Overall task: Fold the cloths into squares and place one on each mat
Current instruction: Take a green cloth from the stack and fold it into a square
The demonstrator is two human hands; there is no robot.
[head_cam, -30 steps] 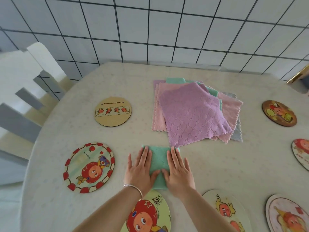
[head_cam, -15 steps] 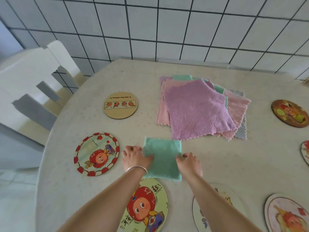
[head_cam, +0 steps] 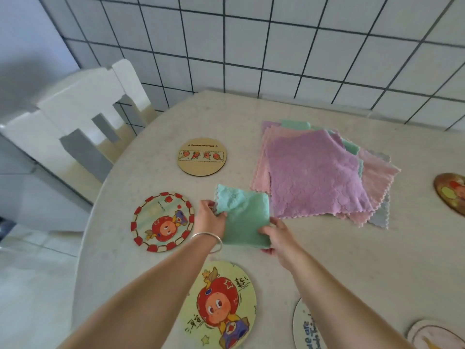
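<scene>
Hands gripping a folded green cloth point(head_cam: 242, 217), left hand point(head_cam: 210, 219) pinching its left edge, right hand point(head_cam: 278, 238) holding its lower right corner, cloth between the red-bordered round mat point(head_cam: 162, 221) and the purple-topped cloth stack point(head_cam: 317, 172), on a pale table point(head_cam: 352, 260).

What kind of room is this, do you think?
Probably a home dining or kitchen corner: a pale round table set with cartoon place mats, a white chair beside it, and a tiled wall behind.

A second ago both hands pressed flat on the folded green cloth point(head_cam: 242, 217); now the left hand point(head_cam: 210, 219) and right hand point(head_cam: 279, 238) pinch its side edges, lifting it off the desk point(head_cam: 339, 260).
</scene>
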